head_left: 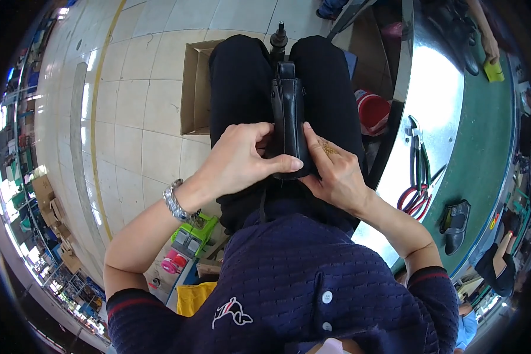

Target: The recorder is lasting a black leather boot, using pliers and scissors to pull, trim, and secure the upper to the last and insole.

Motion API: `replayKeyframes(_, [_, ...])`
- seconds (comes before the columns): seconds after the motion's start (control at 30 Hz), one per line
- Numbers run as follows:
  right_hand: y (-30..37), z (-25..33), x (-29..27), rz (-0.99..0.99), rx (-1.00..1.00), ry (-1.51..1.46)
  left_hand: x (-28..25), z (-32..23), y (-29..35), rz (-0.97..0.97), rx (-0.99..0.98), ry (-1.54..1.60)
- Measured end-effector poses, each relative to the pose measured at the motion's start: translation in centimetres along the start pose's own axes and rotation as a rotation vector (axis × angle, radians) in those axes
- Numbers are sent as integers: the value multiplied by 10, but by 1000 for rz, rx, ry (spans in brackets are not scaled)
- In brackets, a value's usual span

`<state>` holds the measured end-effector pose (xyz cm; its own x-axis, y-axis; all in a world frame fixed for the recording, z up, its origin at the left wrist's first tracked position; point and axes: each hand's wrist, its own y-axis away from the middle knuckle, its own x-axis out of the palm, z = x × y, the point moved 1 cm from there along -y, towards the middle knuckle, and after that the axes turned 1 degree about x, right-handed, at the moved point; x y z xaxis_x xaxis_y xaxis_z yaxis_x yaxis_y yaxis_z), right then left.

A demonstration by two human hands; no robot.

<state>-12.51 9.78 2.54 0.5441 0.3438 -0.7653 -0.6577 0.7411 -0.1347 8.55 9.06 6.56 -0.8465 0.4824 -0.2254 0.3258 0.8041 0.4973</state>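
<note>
**Black boot steadied on a stand between the knees**

Navy knit shirt fills the lower frame; just beyond it both hands meet on a black leather boot [287, 118], which sits sole-up on a dark stand post [278, 36] between the person's knees. Left hand [239, 162] wraps the near end of the boot, thumb laid across it; right hand [335, 171] presses its fingers flat along the boot's right side, grasping rather than clenched.

To do this well, I judge the boot should stay seated squarely on the post, the left thumb holding the leather taut while the right fingers smooth it evenly, without twisting the upper.

Largest package first: an open brown cardboard box [196, 85] stands on the tiled floor left of the knees. A red bucket [373, 111] sits right of them. On the green bench [484, 141] lie a second black shoe [455, 221], red-handled pliers [418, 197] and, smallest, a yellow-green block [494, 71] near another person's hand.
</note>
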Motion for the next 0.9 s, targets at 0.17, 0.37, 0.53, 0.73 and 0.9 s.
replayKeyframes(0.17, [0,-2,-4,-9,60,-40,24,-15,10,-187,77,-327])
replayKeyframes(0.37, [3,-8,-10,-59,117,-158,37,10,12,-303,324,-276])
replayKeyframes(0.53, [-15,-31,-41,221,67,-466,44,23,12,-469,371,-140])
replayKeyframes(0.73, [-72,-47,-49,52,202,-722,50,22,6,-532,502,-245])
replayKeyframes(0.9, [-97,-37,-54,293,285,-407,56,33,6,-545,504,-255])
